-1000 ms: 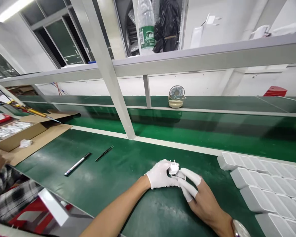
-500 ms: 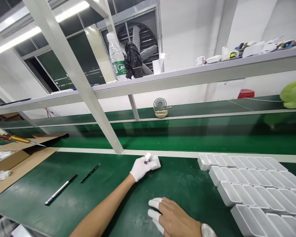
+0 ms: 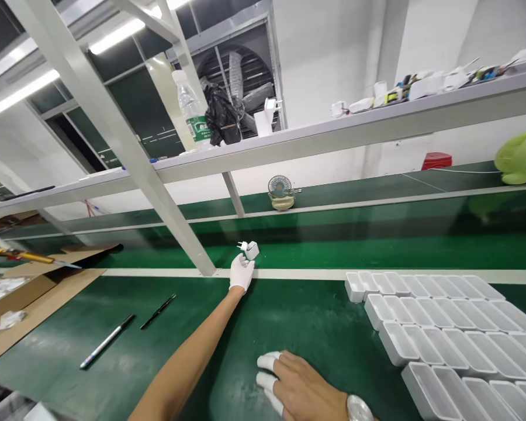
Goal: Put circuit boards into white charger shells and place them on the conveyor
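Observation:
My left hand (image 3: 241,273), in a white glove, reaches over the pale rail at the far side of the green work table (image 3: 219,356). Just beyond its fingertips is a small white plug adapter (image 3: 251,251) with its prongs pointing left, over the green belt (image 3: 315,248). The fingers look loosened from it; whether they still touch it is hard to see. My right hand (image 3: 300,383), with white finger cots and a wristwatch, rests on the table near the front, fingers apart and holding nothing.
Rows of white plastic trays (image 3: 433,342) fill the right side. A silver pen (image 3: 107,342) and a thin black tool (image 3: 158,311) lie at left, near a cardboard box (image 3: 39,298). A slanted metal post (image 3: 170,216) rises beside my left arm. A small fan (image 3: 281,192) stands behind.
My left hand has moved away from me, from the table to over the rail. The adapter went from its grip to just past the fingertips. My right hand stays nearly still.

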### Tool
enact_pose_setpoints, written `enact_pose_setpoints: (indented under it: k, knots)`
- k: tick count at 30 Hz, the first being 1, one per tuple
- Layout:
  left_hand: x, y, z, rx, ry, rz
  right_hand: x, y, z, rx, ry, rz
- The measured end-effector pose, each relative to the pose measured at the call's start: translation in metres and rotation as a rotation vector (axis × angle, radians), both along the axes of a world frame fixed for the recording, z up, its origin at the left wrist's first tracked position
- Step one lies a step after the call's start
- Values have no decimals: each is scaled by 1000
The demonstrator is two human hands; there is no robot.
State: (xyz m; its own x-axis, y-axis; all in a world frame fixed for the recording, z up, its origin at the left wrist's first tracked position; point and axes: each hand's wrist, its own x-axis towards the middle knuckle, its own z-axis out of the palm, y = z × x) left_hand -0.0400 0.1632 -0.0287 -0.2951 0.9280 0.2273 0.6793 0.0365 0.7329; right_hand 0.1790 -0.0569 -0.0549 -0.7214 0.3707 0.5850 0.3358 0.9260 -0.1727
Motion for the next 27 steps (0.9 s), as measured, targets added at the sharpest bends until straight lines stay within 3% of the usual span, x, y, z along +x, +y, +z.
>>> enact_pose_setpoints:
  k: [4, 7, 10, 15, 18, 21, 27]
  knots:
    - [-8, -50, -20, 46, 89, -85, 7, -10, 5, -148, 4, 3]
    - [-33, -90, -22, 75, 226, -150, 10, -13, 4, -142, -13, 21]
    - [-82, -119, -11, 95, 375, -113, 10, -13, 3, -122, -15, 31]
    - [-193, -149, 17, 83, 541, 198, 12, -14, 4, -101, -52, 21]
    - [-241, -164, 24, 16, 582, 303, 15, -14, 8, -51, -136, 23]
    - [-257, -173, 19, -55, 611, 266, 17, -14, 11, -52, -191, 13]
    - [-245, -172, 4, -94, 667, 230, 16, -11, 2, -181, -48, 42]
